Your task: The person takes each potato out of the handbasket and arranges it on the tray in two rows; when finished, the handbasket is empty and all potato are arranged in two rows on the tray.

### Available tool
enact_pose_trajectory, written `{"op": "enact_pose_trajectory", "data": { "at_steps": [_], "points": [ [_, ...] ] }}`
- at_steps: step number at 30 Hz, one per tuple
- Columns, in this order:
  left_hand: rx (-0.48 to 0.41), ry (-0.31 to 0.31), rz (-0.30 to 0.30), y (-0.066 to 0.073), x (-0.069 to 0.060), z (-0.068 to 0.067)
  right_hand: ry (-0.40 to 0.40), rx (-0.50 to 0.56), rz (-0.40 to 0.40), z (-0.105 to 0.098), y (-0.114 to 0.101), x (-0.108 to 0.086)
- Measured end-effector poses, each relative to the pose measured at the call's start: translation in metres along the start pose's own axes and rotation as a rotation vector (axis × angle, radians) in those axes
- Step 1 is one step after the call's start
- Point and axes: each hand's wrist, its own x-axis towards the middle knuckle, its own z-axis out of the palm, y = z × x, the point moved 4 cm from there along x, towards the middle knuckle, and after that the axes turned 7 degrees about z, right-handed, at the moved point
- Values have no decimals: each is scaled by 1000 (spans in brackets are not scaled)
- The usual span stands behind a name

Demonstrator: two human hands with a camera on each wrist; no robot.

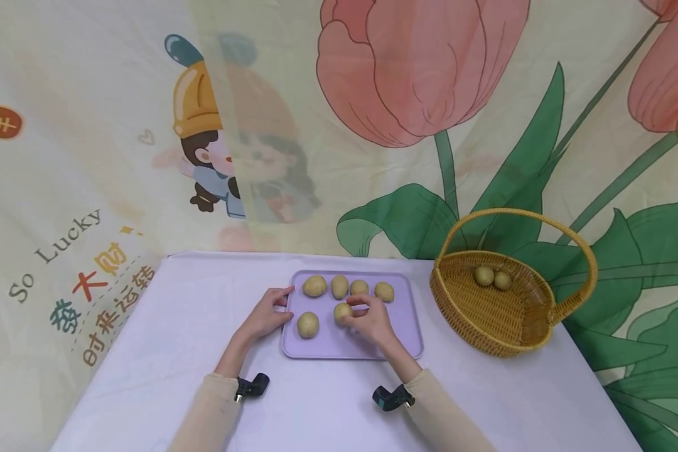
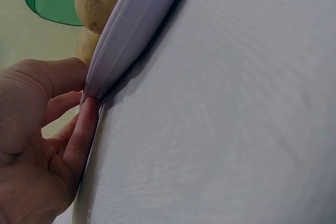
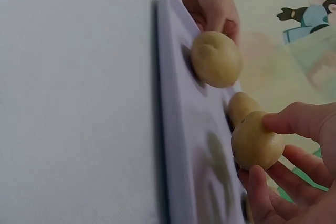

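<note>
A lilac tray (image 1: 350,351) lies on the table with a back row of several potatoes (image 1: 314,286) and one more potato (image 1: 307,325) at its front left. My right hand (image 1: 371,321) pinches a potato (image 3: 257,141) between thumb and fingertips over the middle of the tray. In the right wrist view this potato appears raised above the tray surface. At the tray's left edge, my left hand (image 1: 267,312) grips the rim with thumb and fingers, as the left wrist view shows up close (image 2: 52,129).
Right of the tray stands a brown wicker basket (image 1: 520,320) with a tall arched handle and two potatoes (image 1: 493,277) inside. A white cloth (image 1: 328,402) covers the table. Behind it hangs a printed curtain (image 1: 373,207) with tulips and cartoon figures.
</note>
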Motion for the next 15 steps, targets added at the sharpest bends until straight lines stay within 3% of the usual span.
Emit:
{"op": "enact_pose_trajectory", "data": {
  "at_steps": [6, 15],
  "points": [
    [-12, -3, -9, -1, -1, -1, -39, 8, -31, 16, 2, -2],
    [-17, -3, -13, -2, 0, 0, -83, -31, -58, 21, 0, -3]
  ]
}}
